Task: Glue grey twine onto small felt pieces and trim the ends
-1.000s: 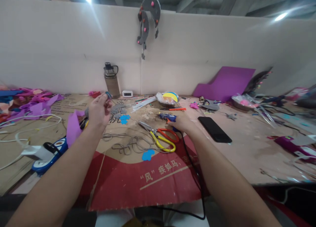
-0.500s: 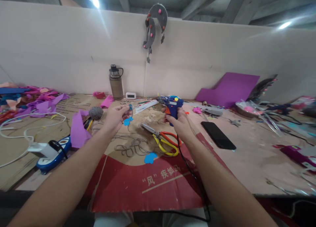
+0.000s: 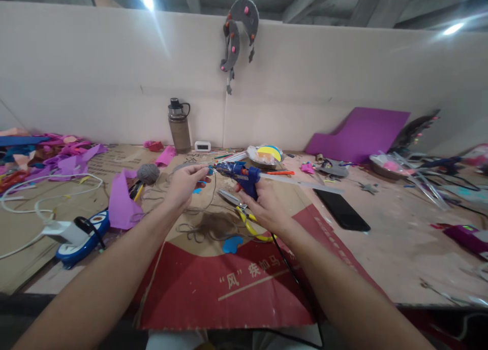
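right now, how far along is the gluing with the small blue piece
Looks done: the blue cutout on the cardboard already has its rounded shape.
In hand: the left hand pinches the small blue piece, with the tip of the right hand's glue gun close to it. I can't tell whether glue is on.
Probably left: the cutout, which lies apart from the piece.

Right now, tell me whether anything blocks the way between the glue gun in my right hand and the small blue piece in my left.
Nothing visible does: the tip of the glue gun in the right hand is close by the small blue piece in the left hand. The scissors lie below that line.
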A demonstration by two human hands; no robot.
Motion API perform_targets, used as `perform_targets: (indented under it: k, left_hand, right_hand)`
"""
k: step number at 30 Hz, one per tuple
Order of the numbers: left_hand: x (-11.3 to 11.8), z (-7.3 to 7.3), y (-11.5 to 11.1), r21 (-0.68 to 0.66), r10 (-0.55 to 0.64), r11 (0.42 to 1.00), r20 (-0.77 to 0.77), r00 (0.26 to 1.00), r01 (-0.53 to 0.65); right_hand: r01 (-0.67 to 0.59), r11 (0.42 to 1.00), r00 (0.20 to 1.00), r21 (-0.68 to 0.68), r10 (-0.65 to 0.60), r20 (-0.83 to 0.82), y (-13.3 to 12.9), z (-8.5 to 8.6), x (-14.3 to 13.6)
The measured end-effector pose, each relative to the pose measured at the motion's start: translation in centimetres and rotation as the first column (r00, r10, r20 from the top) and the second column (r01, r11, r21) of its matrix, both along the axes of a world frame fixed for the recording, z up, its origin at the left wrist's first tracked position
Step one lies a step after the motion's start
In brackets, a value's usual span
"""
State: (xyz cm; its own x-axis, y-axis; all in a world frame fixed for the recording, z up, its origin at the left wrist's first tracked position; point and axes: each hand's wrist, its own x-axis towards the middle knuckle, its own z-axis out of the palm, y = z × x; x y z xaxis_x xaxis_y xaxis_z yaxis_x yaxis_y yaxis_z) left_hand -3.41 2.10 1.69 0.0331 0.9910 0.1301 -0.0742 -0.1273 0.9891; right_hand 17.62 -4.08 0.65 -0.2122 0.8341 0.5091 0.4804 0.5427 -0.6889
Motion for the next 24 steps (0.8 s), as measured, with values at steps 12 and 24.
perform_targets:
  k: [12,24]
  left_hand:
    - [-0.05,-0.24,0.03,0.055,0.0,0.998,-0.037,0.999,0.002]
    - [0.12,-0.11,-0.04,0.072,0.028,0.997,-0.045,0.999,-0.024]
  right_hand:
    - [0.031,0.999,0.997,0.039,-0.033,0.073,-0.08,-0.12,-0.44]
    - [0.09,0.995,0.988,0.052,-0.096,0.125,-0.11,-0.15,-0.4]
